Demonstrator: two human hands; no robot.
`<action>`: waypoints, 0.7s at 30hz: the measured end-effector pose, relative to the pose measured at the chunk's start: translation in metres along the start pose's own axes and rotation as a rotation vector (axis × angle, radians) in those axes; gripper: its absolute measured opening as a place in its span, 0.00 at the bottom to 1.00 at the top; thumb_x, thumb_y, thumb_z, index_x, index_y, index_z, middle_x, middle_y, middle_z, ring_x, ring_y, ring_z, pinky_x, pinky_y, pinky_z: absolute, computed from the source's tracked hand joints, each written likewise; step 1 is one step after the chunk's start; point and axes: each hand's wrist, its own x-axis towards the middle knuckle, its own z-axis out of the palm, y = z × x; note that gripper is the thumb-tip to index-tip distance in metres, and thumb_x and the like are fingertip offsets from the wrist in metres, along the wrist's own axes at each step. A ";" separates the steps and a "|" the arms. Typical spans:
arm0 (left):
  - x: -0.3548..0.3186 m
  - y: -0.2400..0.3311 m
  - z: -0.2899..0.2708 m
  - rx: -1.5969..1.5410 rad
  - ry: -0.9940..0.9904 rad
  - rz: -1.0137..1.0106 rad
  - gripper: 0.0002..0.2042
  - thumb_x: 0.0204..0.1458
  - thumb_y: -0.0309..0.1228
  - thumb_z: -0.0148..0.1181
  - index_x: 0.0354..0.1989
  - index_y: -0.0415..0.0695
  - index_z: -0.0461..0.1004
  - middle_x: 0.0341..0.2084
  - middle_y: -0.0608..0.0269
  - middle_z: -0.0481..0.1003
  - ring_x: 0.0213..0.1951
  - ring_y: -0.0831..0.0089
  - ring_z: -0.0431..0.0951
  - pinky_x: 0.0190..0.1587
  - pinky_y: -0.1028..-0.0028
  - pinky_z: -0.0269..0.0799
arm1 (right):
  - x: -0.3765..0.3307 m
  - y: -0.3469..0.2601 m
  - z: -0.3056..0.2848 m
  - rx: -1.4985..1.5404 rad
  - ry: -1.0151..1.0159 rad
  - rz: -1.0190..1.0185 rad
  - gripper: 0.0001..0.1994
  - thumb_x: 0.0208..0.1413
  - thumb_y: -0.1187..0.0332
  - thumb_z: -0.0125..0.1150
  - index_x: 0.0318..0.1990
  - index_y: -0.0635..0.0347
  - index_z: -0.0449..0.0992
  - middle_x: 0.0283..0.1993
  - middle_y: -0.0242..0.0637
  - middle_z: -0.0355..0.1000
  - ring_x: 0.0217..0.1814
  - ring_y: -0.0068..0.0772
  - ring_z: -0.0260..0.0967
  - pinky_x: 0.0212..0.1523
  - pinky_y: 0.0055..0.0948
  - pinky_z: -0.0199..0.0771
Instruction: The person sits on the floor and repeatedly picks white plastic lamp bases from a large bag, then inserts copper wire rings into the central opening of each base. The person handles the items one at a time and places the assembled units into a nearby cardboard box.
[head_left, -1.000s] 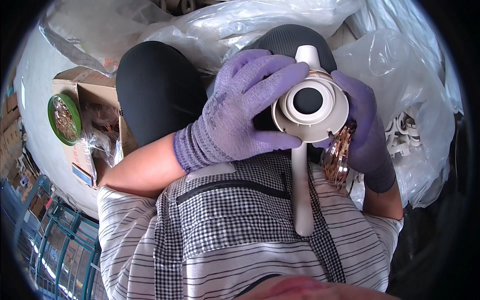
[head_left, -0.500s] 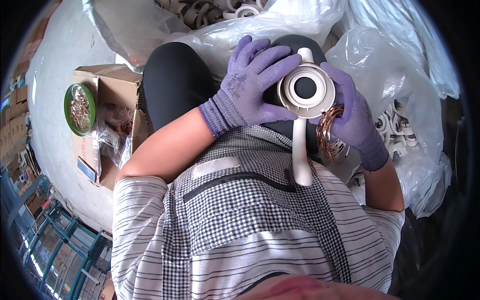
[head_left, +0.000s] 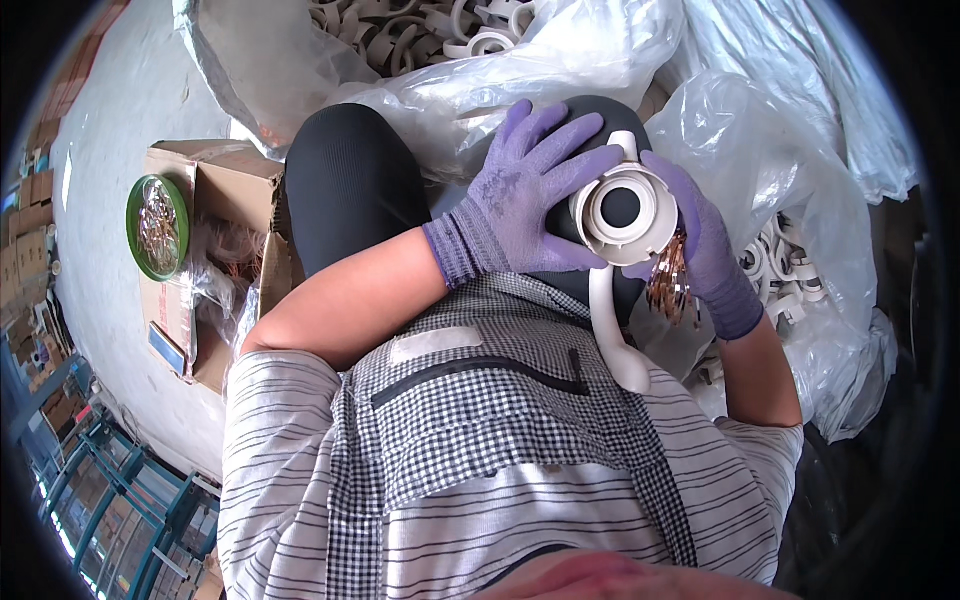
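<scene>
A: We start at the grip. Our left hand [head_left: 520,195], in a purple knit glove, lies spread over the side of the white plastic part [head_left: 622,212], fingers fanned flat against its round head and the black knee behind it. That is an open palm pressing, not a clenched fist.

B: And our right hand [head_left: 700,245], gloved the same, wraps around the far side of that head. We see it grasping the part, and a bunch of thin copper-coloured metal pieces [head_left: 670,285] hangs out of the same hand, below the palm.

A: The part itself sits between both hands, over our right knee, its round face turned up at us: a cream ring with a dark hole in the middle. A long white handle runs down from it toward our chest, ending against the checked apron [head_left: 480,430].

B: Moving outward, clear plastic bags [head_left: 790,160] crowd around our knees. The one on our right shows more white plastic parts [head_left: 785,265] through the film, and another heap of them [head_left: 420,25] lies in the open bag at the top.

A: To our left, on the pale floor [head_left: 110,130], stands an open cardboard box [head_left: 215,180] with copper-coloured pieces inside, lined with film. A round green tin [head_left: 157,225] lies just beside it, also filled with small metal pieces.

B: Further left, at the rim, we catch blue metal racking [head_left: 90,480].
</scene>
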 end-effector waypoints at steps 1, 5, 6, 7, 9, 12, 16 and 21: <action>0.001 -0.001 0.001 -0.008 0.006 0.004 0.51 0.38 0.63 0.74 0.69 0.46 0.66 0.70 0.44 0.62 0.68 0.37 0.62 0.71 0.38 0.49 | -0.001 0.010 0.004 0.060 0.019 0.031 0.45 0.46 0.62 0.81 0.72 0.60 0.62 0.70 0.46 0.66 0.71 0.44 0.68 0.71 0.38 0.66; 0.004 0.004 0.003 -0.066 0.010 -0.004 0.51 0.41 0.62 0.73 0.69 0.41 0.64 0.69 0.40 0.62 0.68 0.37 0.61 0.72 0.41 0.49 | -0.003 0.020 0.013 0.314 0.083 0.178 0.48 0.48 0.64 0.80 0.74 0.62 0.58 0.74 0.44 0.63 0.74 0.40 0.63 0.74 0.38 0.62; 0.005 0.005 -0.004 -0.131 -0.024 0.007 0.51 0.41 0.58 0.76 0.70 0.39 0.63 0.68 0.40 0.63 0.69 0.40 0.63 0.73 0.45 0.51 | -0.004 0.014 0.012 0.260 0.083 0.111 0.49 0.47 0.63 0.81 0.75 0.63 0.58 0.74 0.44 0.62 0.75 0.40 0.62 0.74 0.38 0.61; 0.007 0.007 -0.011 -0.219 -0.004 -0.027 0.51 0.41 0.56 0.77 0.70 0.39 0.63 0.68 0.41 0.63 0.69 0.43 0.63 0.73 0.48 0.53 | -0.004 0.007 0.011 0.206 0.084 0.046 0.50 0.47 0.62 0.81 0.75 0.63 0.57 0.74 0.44 0.62 0.75 0.40 0.61 0.75 0.38 0.61; 0.008 0.010 -0.020 -0.384 0.023 -0.095 0.51 0.41 0.51 0.79 0.71 0.38 0.61 0.67 0.44 0.64 0.69 0.50 0.65 0.73 0.53 0.56 | -0.006 -0.011 0.017 0.456 0.153 0.088 0.55 0.42 0.56 0.84 0.75 0.68 0.56 0.70 0.46 0.63 0.68 0.36 0.64 0.68 0.34 0.63; 0.007 0.021 -0.032 -1.068 0.051 -0.438 0.43 0.46 0.45 0.77 0.68 0.37 0.65 0.59 0.52 0.73 0.61 0.62 0.73 0.66 0.61 0.68 | -0.001 -0.040 0.019 0.267 0.306 -0.001 0.50 0.40 0.54 0.84 0.70 0.68 0.64 0.59 0.43 0.69 0.54 0.32 0.71 0.55 0.29 0.71; 0.002 0.033 -0.052 -1.566 0.021 -0.568 0.29 0.62 0.37 0.64 0.68 0.36 0.65 0.55 0.51 0.77 0.54 0.66 0.79 0.57 0.66 0.78 | 0.005 -0.059 0.026 -0.225 0.583 -0.312 0.36 0.47 0.55 0.77 0.62 0.64 0.75 0.55 0.45 0.72 0.55 0.41 0.73 0.56 0.34 0.75; -0.014 0.032 -0.055 -0.988 -0.106 -0.579 0.34 0.61 0.46 0.62 0.68 0.34 0.64 0.60 0.50 0.73 0.59 0.64 0.76 0.62 0.64 0.74 | 0.012 -0.068 0.042 -0.231 0.686 -0.307 0.26 0.53 0.61 0.66 0.59 0.64 0.75 0.56 0.47 0.73 0.53 0.50 0.76 0.55 0.39 0.79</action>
